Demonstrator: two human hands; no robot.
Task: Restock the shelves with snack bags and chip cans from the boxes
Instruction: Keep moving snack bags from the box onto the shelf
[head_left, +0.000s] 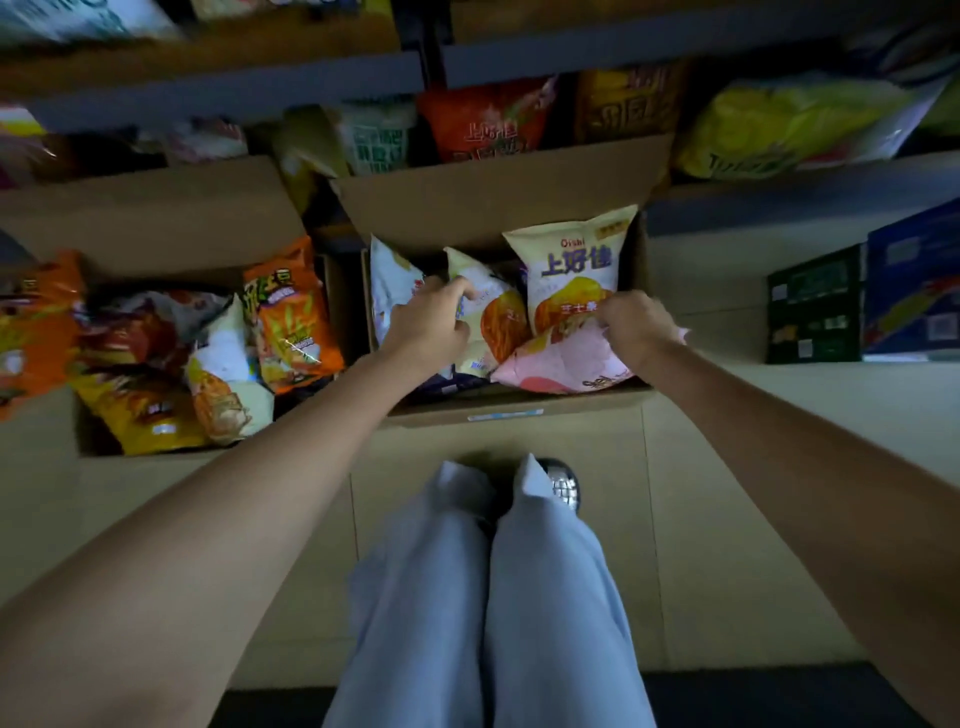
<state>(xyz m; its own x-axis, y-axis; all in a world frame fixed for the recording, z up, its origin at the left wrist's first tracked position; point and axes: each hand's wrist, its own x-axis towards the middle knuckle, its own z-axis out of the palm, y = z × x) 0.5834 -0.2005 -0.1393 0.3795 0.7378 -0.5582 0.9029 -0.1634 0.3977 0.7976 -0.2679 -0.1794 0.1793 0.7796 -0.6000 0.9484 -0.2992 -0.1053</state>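
Both my hands reach down into the open cardboard box (519, 402) in front of my feet. My left hand (431, 322) grips a pale yellow snack bag with an orange picture (493, 317). My right hand (636, 325) grips the top edge of a pink snack bag (556, 364) lying at the box's near right. Behind it a cream bag with blue lettering (574, 265) stands upright. A white bag (387, 283) leans at the box's left side.
A second open box (156, 218) on the left holds several orange, yellow and red snack bags (288, 317). The low shelf (675, 52) behind carries more bags. Dark and blue cartons (857, 301) stand on the floor at the right. My legs and a shoe (561, 483) are below.
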